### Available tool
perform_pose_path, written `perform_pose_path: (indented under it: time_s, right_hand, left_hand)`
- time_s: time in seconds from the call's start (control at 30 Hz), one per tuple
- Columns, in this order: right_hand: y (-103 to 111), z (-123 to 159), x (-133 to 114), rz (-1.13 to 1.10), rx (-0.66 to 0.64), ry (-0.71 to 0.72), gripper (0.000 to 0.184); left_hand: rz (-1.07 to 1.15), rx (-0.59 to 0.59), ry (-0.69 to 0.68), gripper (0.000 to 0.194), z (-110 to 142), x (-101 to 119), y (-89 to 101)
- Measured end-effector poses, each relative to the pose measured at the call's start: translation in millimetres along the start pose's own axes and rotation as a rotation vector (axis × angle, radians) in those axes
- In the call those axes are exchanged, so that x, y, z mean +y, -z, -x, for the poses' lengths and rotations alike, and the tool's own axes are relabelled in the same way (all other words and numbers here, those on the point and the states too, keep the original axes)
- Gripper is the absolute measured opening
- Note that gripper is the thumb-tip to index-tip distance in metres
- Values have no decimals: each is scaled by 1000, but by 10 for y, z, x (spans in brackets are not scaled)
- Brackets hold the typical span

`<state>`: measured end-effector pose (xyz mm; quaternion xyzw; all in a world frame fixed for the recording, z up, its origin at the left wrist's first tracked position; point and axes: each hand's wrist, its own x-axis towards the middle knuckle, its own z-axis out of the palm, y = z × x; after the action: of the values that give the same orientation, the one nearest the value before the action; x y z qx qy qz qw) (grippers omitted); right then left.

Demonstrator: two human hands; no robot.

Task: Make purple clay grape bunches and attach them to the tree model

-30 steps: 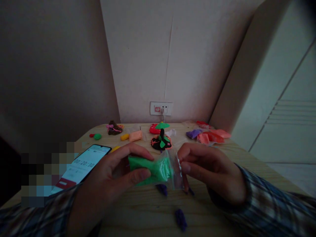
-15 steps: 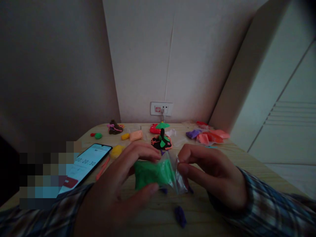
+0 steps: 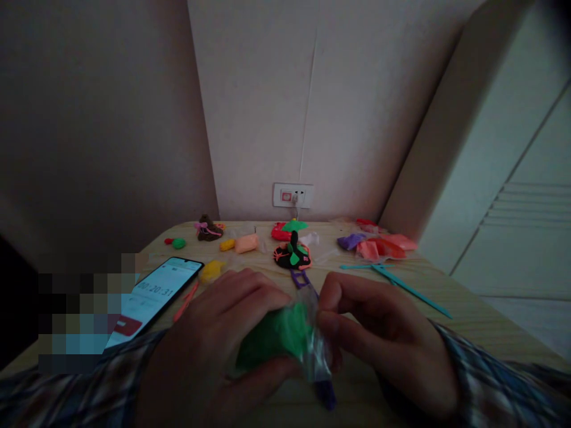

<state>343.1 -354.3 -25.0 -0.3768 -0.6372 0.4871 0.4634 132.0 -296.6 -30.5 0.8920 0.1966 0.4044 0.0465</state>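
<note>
A clear plastic bag of green modelling clay (image 3: 285,333) is between my hands, low in the head view. My left hand (image 3: 218,333) wraps round the clay end, thumb below and fingers above. With thumb and forefinger, my right hand (image 3: 379,339) pinches the bag's clear edge. Beneath the bag, a purple clay piece (image 3: 325,392) lies on the table, partly covered. Just behind it, a purple clay ladder (image 3: 300,277) leads up to a black clay model (image 3: 292,255) with green leaves and a green top.
A phone (image 3: 160,291) showing a timer lies at left. Teal tools (image 3: 410,288) lie at right, before bags of red and purple clay (image 3: 379,244). Yellow clay (image 3: 213,271), peach clay (image 3: 247,243) and a brown clay boot (image 3: 208,229) stand at back left.
My hands and the bag have come lower and nearer. My left fingers have closed round the green clay. The ladder and the teal tools show more fully now.
</note>
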Motion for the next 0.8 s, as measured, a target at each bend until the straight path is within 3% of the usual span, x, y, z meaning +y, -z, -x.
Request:
perform_pose_path:
  time_s: [0.13,0.33,0.47,0.57,0.8]
  right_hand:
    - [-1,-21,-14,112,3,26,27]
    - [-41,9,-2,427,183,229,15]
    - [4,30,24,654,140,476,15]
    - [30,28,20,792,86,570,9]
    - [-43,19,52,949,172,617,46]
  left_hand:
    - [-3,-26,-50,11,1,1,28]
    - [109,-59,28,21,23,-8,71]
    - [228,-104,33,20,28,-14,79]
    - [201,-98,12,22,28,-25,82]
    - [82,-64,-48,24,117,-18,-3]
